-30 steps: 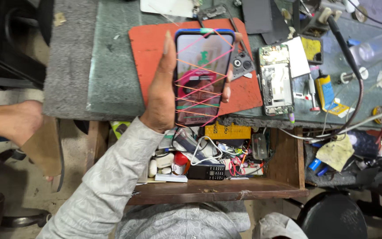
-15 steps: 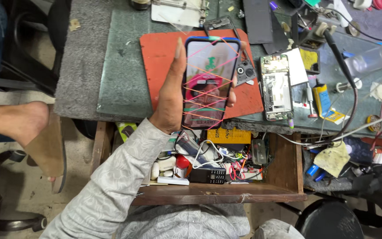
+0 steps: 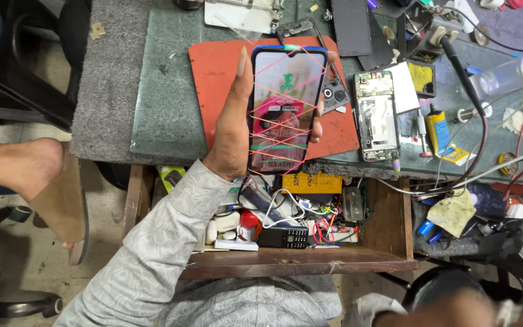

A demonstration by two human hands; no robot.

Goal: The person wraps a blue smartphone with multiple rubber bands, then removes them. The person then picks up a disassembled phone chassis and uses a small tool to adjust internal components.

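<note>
Two smartphones [image 3: 286, 109], perhaps; one keypad phone [image 3: 282, 237].

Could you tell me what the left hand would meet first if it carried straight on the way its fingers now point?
The left hand, holding the phone bound with rubber bands, points up the picture across the red mat. Straight on, it would probably meet the white board at the bench's far edge first, though depth is unclear.

We see the right hand [image 3: 455, 310] only as a blur, cut off at the bottom edge; its grip is unreadable. The open drawer [image 3: 298, 263] clutter is too small to identify.
</note>
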